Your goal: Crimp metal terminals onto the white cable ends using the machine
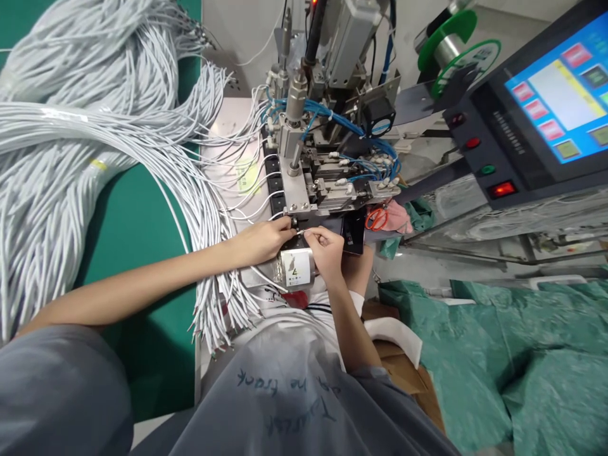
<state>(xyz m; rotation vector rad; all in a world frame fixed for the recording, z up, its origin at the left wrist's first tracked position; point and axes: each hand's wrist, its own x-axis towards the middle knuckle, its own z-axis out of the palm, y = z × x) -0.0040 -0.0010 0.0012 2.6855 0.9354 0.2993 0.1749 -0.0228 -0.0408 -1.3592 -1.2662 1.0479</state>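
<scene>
My left hand [266, 242] reaches in at the front edge of the machine [297, 190], its thumb and fingers pinched on the end of a white cable [300, 232]. Close beside it, my right hand [327, 250] is closed, fingertips pressed together at the same cable end. What the right fingers grip is too small to make out. Just below both hands sits a clear packet with a white label [297, 267]. Several white cables [199, 202] run from the left toward the machine, some with their ends in its row of black slots [275, 183].
Big bundles of white cable [95, 57] lie on the green mat [156, 266] at left. A control panel with a lit screen [560, 88] stands at right, near a green spool [451, 44]. Orange-handled scissors [377, 218] and a dark phone-like object [353, 234] are right of my hands.
</scene>
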